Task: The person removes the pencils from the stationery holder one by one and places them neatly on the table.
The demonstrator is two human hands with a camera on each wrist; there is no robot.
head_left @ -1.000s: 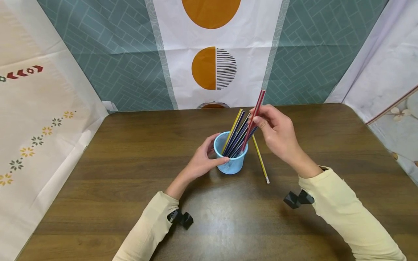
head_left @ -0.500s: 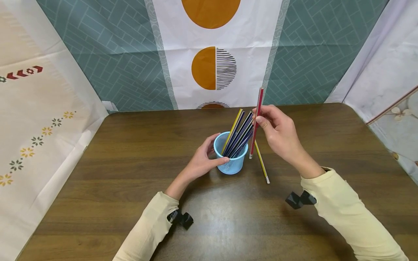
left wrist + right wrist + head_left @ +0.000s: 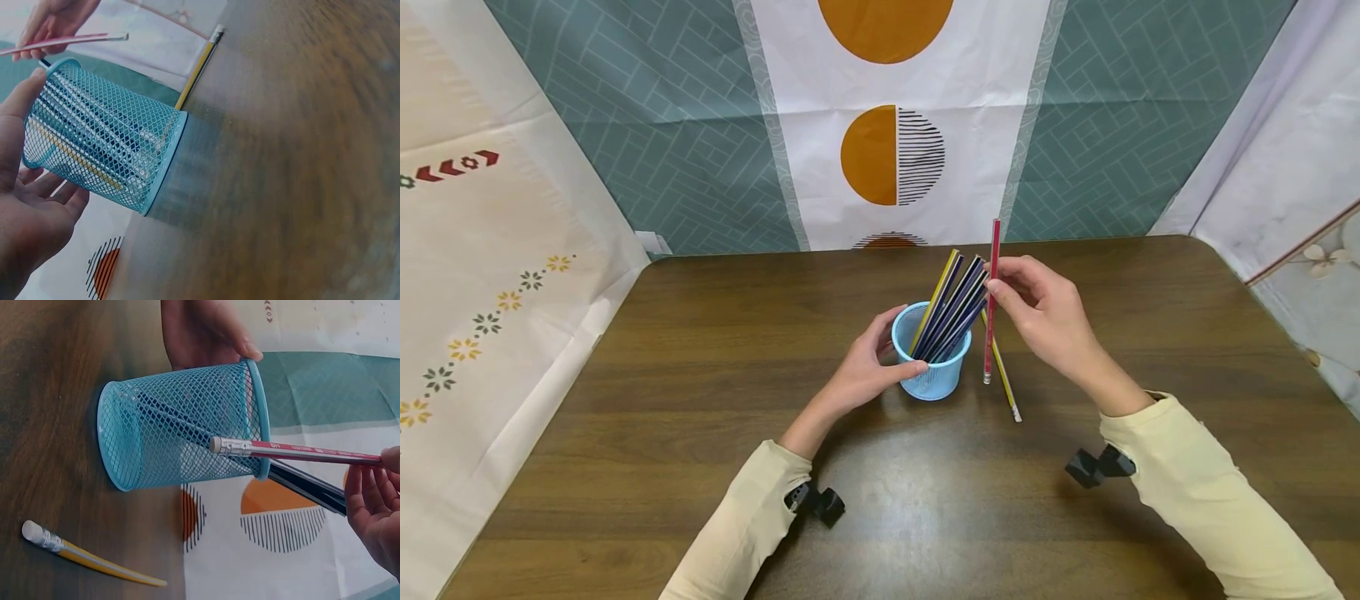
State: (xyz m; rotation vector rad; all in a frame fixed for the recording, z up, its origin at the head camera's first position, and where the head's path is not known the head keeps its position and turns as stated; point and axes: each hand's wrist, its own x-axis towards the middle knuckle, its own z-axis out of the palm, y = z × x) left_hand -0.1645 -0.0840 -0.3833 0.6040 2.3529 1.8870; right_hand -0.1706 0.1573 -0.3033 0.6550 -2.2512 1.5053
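Note:
A light blue mesh pencil cup (image 3: 931, 379) stands upright on the table. Several dark pencils (image 3: 951, 308) and a yellow one (image 3: 934, 302) lean to the right inside it. My left hand (image 3: 868, 367) holds the cup's near left side, its thumb at the rim. Between thumb and fingers, my right hand (image 3: 1048, 308) pinches a red pencil (image 3: 312, 452), nearly upright, eraser end down, just right of the cup and above the table. On the table to the cup's right lies a yellow pencil (image 3: 1003, 377), its eraser (image 3: 31, 531) toward me.
The brown wooden table (image 3: 700, 375) reaches back to a teal and white patterned cloth (image 3: 700, 125). Cream cloth (image 3: 490, 333) hangs on the left, pale cloth (image 3: 1285, 150) on the right. Black wrist cameras (image 3: 816, 502) sit on both forearms.
The red pencil has come out of the cup, moved right of it and straightened, then dropped slightly lower with my right hand. My left hand and the cup have stayed put.

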